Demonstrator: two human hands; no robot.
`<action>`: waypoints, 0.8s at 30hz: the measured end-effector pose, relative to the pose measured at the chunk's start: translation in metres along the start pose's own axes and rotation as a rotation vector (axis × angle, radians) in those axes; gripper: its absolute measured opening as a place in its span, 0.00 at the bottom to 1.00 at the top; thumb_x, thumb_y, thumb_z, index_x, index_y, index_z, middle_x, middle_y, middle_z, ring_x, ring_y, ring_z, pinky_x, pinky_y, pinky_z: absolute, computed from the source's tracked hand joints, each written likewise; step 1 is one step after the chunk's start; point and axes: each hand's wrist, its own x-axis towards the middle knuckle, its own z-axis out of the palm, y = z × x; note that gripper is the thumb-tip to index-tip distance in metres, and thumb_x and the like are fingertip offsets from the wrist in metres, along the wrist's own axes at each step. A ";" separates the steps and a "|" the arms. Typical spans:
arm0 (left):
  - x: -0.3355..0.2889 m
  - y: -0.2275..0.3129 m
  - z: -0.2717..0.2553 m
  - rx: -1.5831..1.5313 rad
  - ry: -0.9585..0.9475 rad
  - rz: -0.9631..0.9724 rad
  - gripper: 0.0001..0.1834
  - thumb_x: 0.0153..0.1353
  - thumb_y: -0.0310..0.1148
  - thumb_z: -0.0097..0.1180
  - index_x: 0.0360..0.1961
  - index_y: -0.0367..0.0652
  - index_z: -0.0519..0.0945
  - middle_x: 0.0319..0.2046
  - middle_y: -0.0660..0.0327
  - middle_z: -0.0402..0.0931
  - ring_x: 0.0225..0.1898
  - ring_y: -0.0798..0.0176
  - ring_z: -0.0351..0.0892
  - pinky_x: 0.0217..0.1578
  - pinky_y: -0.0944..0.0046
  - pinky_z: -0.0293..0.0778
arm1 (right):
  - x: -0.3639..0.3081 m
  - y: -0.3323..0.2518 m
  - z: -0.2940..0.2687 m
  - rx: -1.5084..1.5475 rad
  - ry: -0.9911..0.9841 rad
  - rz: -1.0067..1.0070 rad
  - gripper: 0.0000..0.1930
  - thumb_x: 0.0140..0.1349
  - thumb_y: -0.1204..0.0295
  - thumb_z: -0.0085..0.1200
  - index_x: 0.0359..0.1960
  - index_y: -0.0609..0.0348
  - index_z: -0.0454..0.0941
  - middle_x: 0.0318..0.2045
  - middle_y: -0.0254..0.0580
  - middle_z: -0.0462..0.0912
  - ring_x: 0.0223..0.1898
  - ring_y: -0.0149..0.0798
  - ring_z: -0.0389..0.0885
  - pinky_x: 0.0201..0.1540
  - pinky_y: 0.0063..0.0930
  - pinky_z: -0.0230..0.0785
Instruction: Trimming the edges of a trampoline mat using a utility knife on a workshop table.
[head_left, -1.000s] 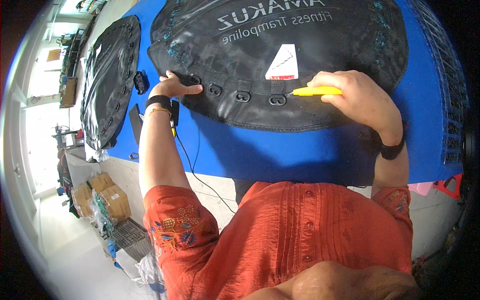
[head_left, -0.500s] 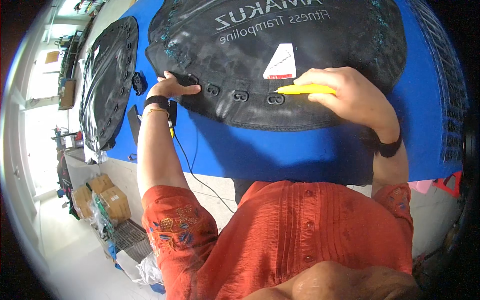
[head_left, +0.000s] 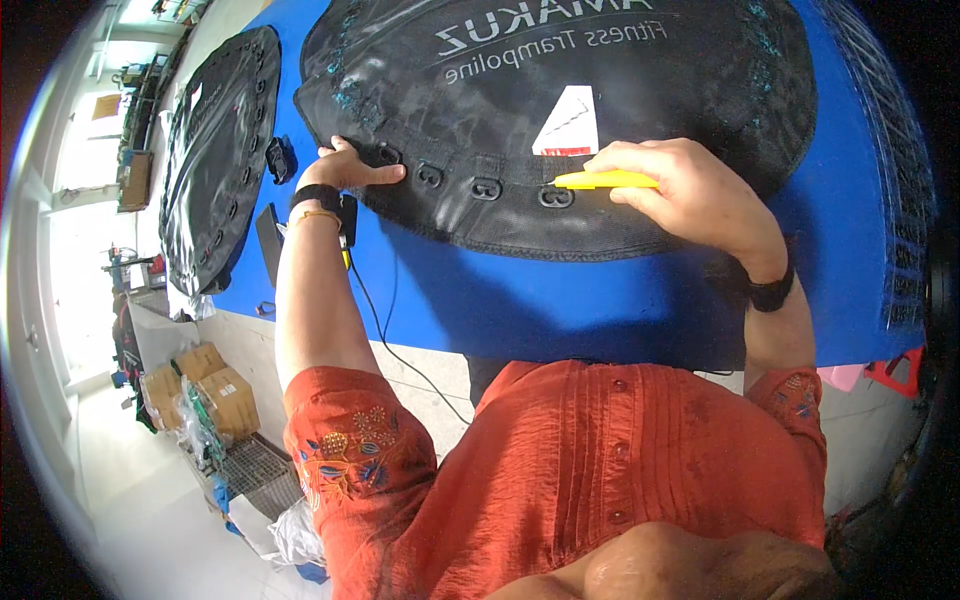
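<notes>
A large black trampoline mat (head_left: 520, 110) lies on the blue table, with pale reversed lettering across its upper part and black triangular loops along its rim. My right hand (head_left: 690, 195) is closed round a slim yellow pen-like tool (head_left: 610, 180). Its fine tip touches or hovers just above the mat, by the upper side of one rim loop (head_left: 556, 196); which, I cannot tell. At the mat's left edge rests my left hand (head_left: 350, 170), thumb stretched out beside another loop (head_left: 388, 153). A white paper label (head_left: 568, 122) with a red strip lies on the mat above the tool.
A second black mat (head_left: 215, 150) lies at the table's left, with a small black object (head_left: 279, 160) beside it. Near my left wrist is a dark device with a cable (head_left: 385, 335). Clear-wrapped material (head_left: 885, 180) covers the right edge; cardboard boxes (head_left: 215, 390) stand lower left.
The yellow tool and my right hand have shifted very slightly left relative to the mat's loops. My left hand stays at the mat's edge. The whole view has moved a little.
</notes>
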 end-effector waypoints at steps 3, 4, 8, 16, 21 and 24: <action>-0.005 0.005 -0.004 -0.008 -0.021 -0.006 0.91 0.26 0.84 0.66 0.74 0.22 0.38 0.74 0.29 0.45 0.77 0.38 0.46 0.75 0.50 0.50 | 0.000 0.006 0.005 -0.009 0.064 -0.104 0.14 0.65 0.68 0.57 0.51 0.55 0.79 0.36 0.53 0.85 0.37 0.57 0.83 0.42 0.46 0.74; -0.005 0.004 -0.004 -0.008 -0.021 -0.005 0.91 0.26 0.84 0.66 0.74 0.22 0.38 0.74 0.29 0.45 0.77 0.38 0.46 0.75 0.50 0.50 | 0.000 0.007 0.006 -0.010 0.064 -0.103 0.14 0.65 0.68 0.57 0.51 0.55 0.79 0.36 0.53 0.85 0.37 0.57 0.83 0.42 0.46 0.74; -0.002 0.003 -0.003 -0.021 -0.022 -0.006 0.91 0.26 0.83 0.67 0.74 0.22 0.38 0.73 0.28 0.44 0.77 0.38 0.45 0.75 0.50 0.50 | 0.002 0.009 0.008 -0.016 0.073 -0.119 0.14 0.65 0.68 0.57 0.51 0.54 0.79 0.36 0.52 0.85 0.38 0.56 0.83 0.42 0.46 0.74; -0.003 0.005 -0.003 -0.005 -0.026 -0.026 0.92 0.25 0.84 0.67 0.74 0.22 0.37 0.74 0.28 0.44 0.77 0.38 0.44 0.75 0.50 0.50 | 0.001 0.010 0.010 -0.066 0.086 -0.145 0.14 0.65 0.68 0.57 0.52 0.54 0.79 0.35 0.51 0.85 0.38 0.56 0.83 0.43 0.46 0.74; -0.005 0.007 -0.004 0.019 -0.035 -0.015 0.92 0.25 0.85 0.66 0.74 0.22 0.38 0.74 0.28 0.43 0.77 0.38 0.44 0.75 0.50 0.49 | 0.001 0.015 0.010 -0.058 0.057 -0.120 0.15 0.64 0.67 0.58 0.52 0.54 0.78 0.35 0.52 0.84 0.38 0.56 0.83 0.43 0.47 0.74; -0.003 0.002 -0.002 -0.001 -0.011 -0.013 0.92 0.24 0.85 0.65 0.74 0.22 0.38 0.74 0.28 0.43 0.77 0.38 0.44 0.75 0.51 0.49 | -0.002 0.013 0.008 -0.111 0.011 -0.018 0.14 0.61 0.75 0.59 0.50 0.61 0.80 0.43 0.49 0.85 0.44 0.55 0.83 0.47 0.41 0.75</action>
